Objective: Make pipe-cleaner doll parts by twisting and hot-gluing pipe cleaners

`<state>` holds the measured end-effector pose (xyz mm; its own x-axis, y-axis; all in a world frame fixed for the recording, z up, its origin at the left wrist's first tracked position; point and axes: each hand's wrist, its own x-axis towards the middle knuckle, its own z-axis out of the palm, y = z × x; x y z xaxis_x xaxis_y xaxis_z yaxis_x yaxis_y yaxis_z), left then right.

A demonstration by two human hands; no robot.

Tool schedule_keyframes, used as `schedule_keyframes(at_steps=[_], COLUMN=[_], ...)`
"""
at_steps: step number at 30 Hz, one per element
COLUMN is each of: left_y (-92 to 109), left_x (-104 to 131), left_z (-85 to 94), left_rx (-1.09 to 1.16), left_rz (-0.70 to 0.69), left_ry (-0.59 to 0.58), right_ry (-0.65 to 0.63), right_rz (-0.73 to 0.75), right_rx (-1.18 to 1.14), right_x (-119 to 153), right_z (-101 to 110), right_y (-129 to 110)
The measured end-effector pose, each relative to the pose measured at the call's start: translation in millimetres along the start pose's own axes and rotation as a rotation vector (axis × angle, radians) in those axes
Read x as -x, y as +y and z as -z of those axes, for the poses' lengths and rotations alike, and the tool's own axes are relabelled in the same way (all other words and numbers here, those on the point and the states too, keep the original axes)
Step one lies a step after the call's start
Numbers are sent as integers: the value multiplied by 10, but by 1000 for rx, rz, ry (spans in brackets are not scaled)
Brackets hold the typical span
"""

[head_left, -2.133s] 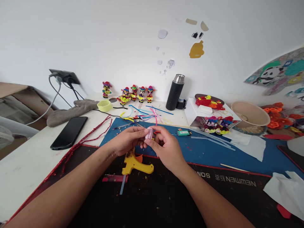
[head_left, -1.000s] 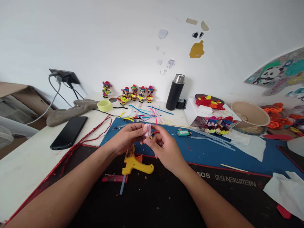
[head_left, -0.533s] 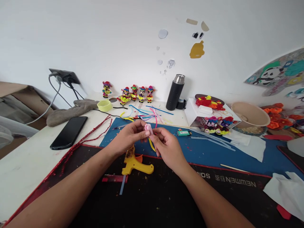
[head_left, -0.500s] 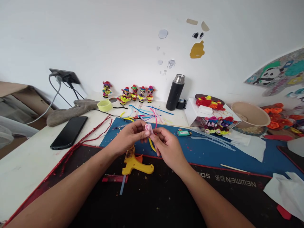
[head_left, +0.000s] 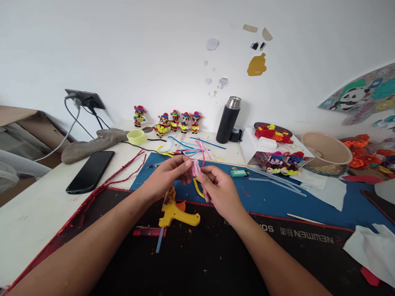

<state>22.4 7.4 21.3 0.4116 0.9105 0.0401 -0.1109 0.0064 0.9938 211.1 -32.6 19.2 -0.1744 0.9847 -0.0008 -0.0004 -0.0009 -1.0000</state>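
Note:
A small pale pink fuzzy piece [head_left: 195, 167] is held up between both hands over the blue mat. My left hand [head_left: 173, 174] pinches its left side with thumb and fingers. From the right, my right hand [head_left: 217, 187] grips its lower right part between thumb and forefinger. The fingers hide some of the piece. Below the hands lies a yellow glue gun [head_left: 177, 214] with a clear glue stick poking out. A yellow pipe cleaner [head_left: 198, 188] curves just under the fingers.
Colourful pipe cleaners [head_left: 197, 148] lie behind the hands, with several small figures [head_left: 185, 122] by the wall. A black thermos [head_left: 228, 121] and a white box [head_left: 251, 146] stand at the back. A phone [head_left: 90, 172] lies left, a beige bowl [head_left: 327, 150] right.
The pink piece has turned between the fingers and shows more of its folded shape. My left thumb has shifted up slightly along it.

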Motion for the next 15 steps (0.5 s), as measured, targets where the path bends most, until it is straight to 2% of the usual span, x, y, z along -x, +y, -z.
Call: schedule_keyframes(at_steps=[7, 12, 15], left_y=[46, 61, 64], left_x=[5, -1, -1], left_z=[-19, -22, -17], left_rx=[-31, -61, -52], left_rz=[-7, -22, -16], left_ry=[4, -2, 9], right_ry=[45, 88, 72], right_rz=[22, 121, 127], right_rx=[117, 332, 331], right_x=[0, 13, 16], right_z=[-1, -10, -7], right_y=[38, 53, 69])
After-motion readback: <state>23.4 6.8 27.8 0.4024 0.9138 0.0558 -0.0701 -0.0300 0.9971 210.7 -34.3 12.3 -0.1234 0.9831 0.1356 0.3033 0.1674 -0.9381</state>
